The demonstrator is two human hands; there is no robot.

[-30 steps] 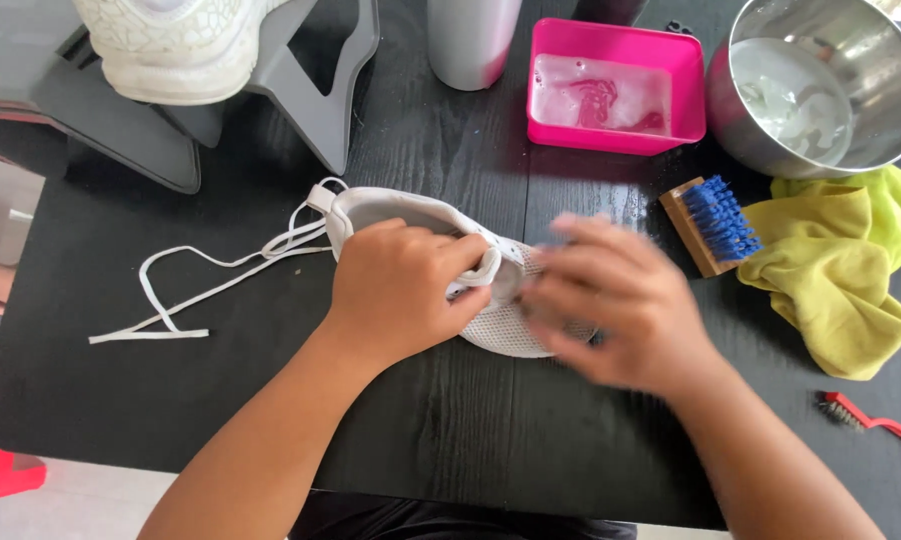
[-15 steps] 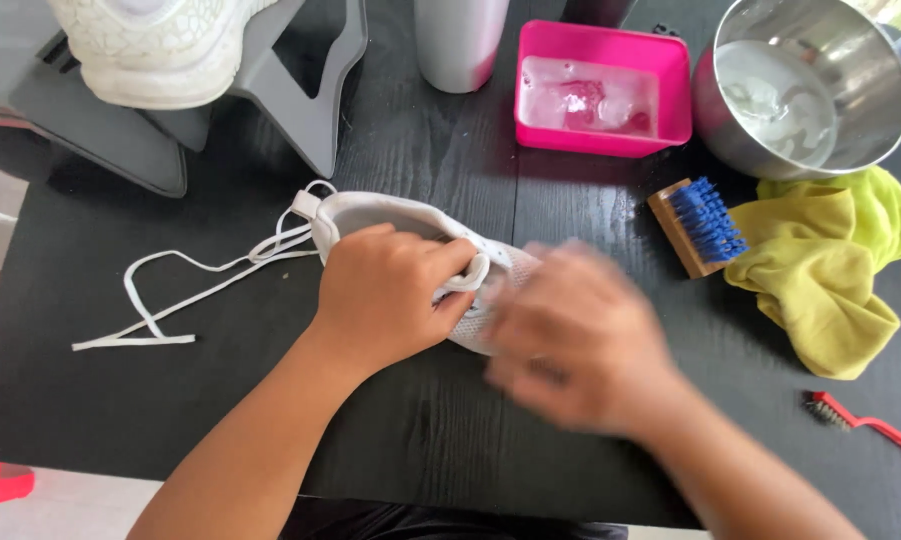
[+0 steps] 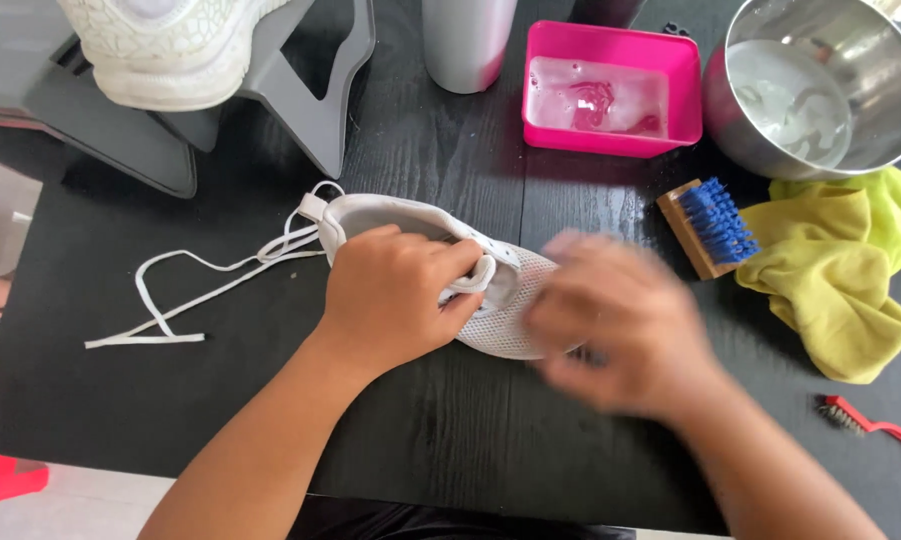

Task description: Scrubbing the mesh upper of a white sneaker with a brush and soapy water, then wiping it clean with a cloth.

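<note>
A white mesh sneaker point(image 3: 515, 310) lies on its side on the black table point(image 3: 440, 440). My left hand point(image 3: 390, 295) is shut on its middle, fingers hooked over the collar and tongue. My right hand point(image 3: 625, 335) is blurred by motion right at the toe end, covering the front of the shoe; its grip and anything in it cannot be made out. A loose white lace point(image 3: 145, 340) trails from the heel out to the left across the table.
A wooden brush with blue bristles point(image 3: 705, 225) and a yellow cloth point(image 3: 840, 270) lie to the right. Behind are a pink tub point(image 3: 610, 40) of soapy water, a steel bowl point(image 3: 895, 130) and a grey cylinder point(image 3: 467, 40). Another white shoe point(image 3: 160, 50) sits on a grey stand point(image 3: 310, 110). A small red brush point(image 3: 870, 425) lies near the right.
My right hand has shifted back and forth over the toe of the sneaker and is now blurred. My left hand keeps its hold on the shoe.
</note>
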